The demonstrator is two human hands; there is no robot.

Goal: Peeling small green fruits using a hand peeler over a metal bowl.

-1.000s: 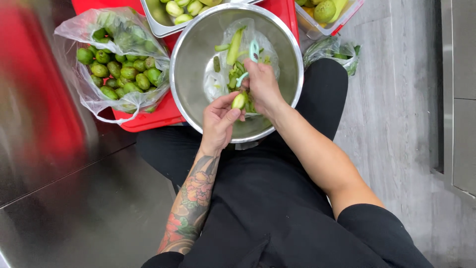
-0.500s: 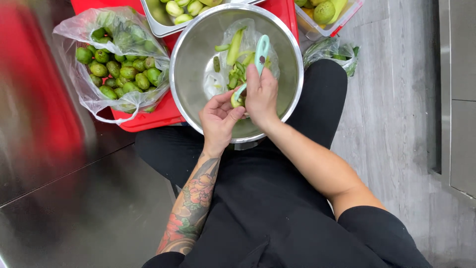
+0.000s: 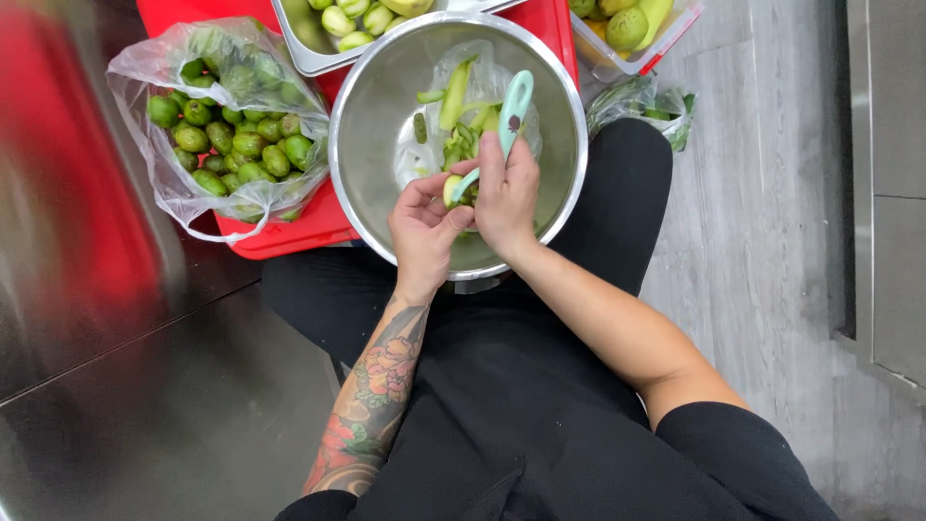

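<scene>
Pinching a small green fruit (image 3: 451, 190), left hand (image 3: 422, 227) holds it over the steel bowl (image 3: 371, 116) w/ peelings; right hand (image 3: 503, 193) is closed on a mint peeler (image 3: 508, 114). Risk: blade nicks left fingertips if fruit slips.

Glossy metal bowl (image 3: 376, 116) (smooth), crinkled clear plastic bag (image 3: 145, 77), plastic peeler (image 3: 511, 111).

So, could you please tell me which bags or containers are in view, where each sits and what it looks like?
Clear plastic bag: left, on the red tray, full of small green fruit.
Clear bag liner: inside the steel bowl, holding green peelings.
Clear tub with red rim: upper right, yellow-green fruit.
Grey tray: top centre, pale peeled fruit.
Small clear bag: right of the bowl, green contents.
</scene>
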